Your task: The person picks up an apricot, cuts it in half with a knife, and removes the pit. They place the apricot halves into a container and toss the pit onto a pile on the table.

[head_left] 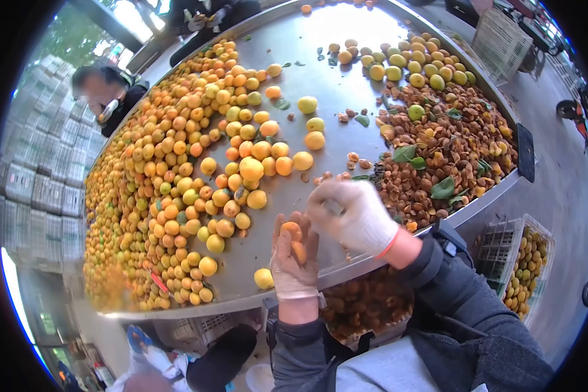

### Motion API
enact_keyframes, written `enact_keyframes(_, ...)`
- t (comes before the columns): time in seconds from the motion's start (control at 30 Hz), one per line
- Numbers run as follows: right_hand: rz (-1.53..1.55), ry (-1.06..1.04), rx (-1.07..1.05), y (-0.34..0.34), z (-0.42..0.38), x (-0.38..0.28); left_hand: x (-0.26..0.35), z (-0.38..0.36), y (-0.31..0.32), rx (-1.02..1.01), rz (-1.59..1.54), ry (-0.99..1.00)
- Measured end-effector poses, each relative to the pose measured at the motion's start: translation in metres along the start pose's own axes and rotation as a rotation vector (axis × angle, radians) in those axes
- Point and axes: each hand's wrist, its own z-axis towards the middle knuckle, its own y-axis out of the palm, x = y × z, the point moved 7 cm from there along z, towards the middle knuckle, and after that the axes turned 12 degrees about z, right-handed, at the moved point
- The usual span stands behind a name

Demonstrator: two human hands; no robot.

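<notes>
My left hand, in a white glove, is closed around an orange apricot that looks split open, at the near edge of the metal table. My right hand, also gloved, grips a small knife just right of the fruit, its tip close to the apricot. Whole orange and yellow apricots lie heaped across the left half of the table. A pile of brown pits and leaves fills the right side.
Another person leans at the table's far left edge. Greener apricots sit at the back right. A white crate of fruit stands on the floor at right; stacked crates rise at left. Cut fruit lies below the table edge.
</notes>
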Motion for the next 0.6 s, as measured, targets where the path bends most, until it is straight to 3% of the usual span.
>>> enact_keyframes(0.07,0.176,0.222,0.088,-0.019,0.007,0.008,0.017,-0.026,0.019,-0.002,0.169,-0.196)
enact_keyframes(0.1,0.235,0.34,0.114,-0.025,0.008,0.01,0.027,-0.038,0.023,0.028,0.17,-0.181)
enact_keyframes(0.17,0.321,0.387,0.151,-0.031,0.006,0.008,0.009,-0.063,0.049,-0.223,0.46,-0.382)
enact_keyframes(0.2,0.331,0.391,0.137,-0.03,0.004,0.008,-0.001,-0.071,0.049,-0.206,0.462,-0.377)
enact_keyframes(0.27,0.301,0.319,0.114,-0.03,0.004,0.003,-0.002,-0.085,0.063,-0.37,0.635,0.019)
enact_keyframes(0.3,0.306,0.319,0.112,-0.031,0.003,0.003,0.001,-0.083,0.056,-0.367,0.639,0.02)
enact_keyframes(0.37,0.231,0.294,0.09,-0.034,0.002,0.004,0.059,-0.09,0.048,-0.041,1.584,0.833)
enact_keyframes(0.43,0.301,0.348,0.108,-0.037,0.001,0.006,0.092,-0.077,0.011,0.292,1.844,0.528)
enact_keyframes(0.5,0.373,0.398,0.124,-0.042,0.003,0.004,0.098,-0.051,-0.039,0.408,2.237,0.257)
enact_keyframes(0.53,0.485,0.451,0.145,-0.046,0.004,0.003,0.103,-0.044,-0.04,0.407,2.244,0.264)
enact_keyframes(0.6,0.642,0.464,0.171,-0.056,0.009,0.0,0.083,-0.03,-0.061,0.208,2.203,-0.368)
